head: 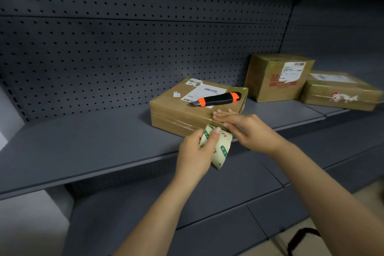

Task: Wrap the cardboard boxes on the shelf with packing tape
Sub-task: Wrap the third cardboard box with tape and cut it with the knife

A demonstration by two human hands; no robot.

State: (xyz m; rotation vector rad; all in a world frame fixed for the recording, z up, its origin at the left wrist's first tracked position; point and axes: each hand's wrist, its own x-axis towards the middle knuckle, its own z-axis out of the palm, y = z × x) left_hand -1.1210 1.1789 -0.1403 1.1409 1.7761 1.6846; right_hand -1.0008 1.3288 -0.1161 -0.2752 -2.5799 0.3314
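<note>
**Item, task's thing:** flat brown cardboard box point(178, 116) with a white barcode label, lying on the dark grey metal shelf point(83, 141). Its long axis is set roughly along the shelf's front edge, with one long side face turned toward the person. Glossy tape bands are seen on that face.

**Item:** pale translucent packing tape roll point(220, 147) with green and red print, held just in front of and below the box's near face. Its upper edge is close against that face; contact cannot be confirmed. The roll's hollow axis is judged to run roughly parallel to the box's long axis.

**Left hand point(194, 151):** the grip is curled round the roll, thumb over its top. It is placed in front of the box.

**Right hand point(247, 129):** the grip is spread, with straight fingers laid flat on the box's near top edge toward its right end. This hand is the nearer to the box.

**Judgement:** the next move depends on the box lying up and away from the roll, so tape would be drawn across the short span.

**Item:** black and orange utility knife point(220, 99), laid on the box's top along its length, blade end pointed left.

**Item:** two further brown cardboard boxes, one upright point(274, 81) and one low point(340, 93), stood to the right of the flat box.
</note>
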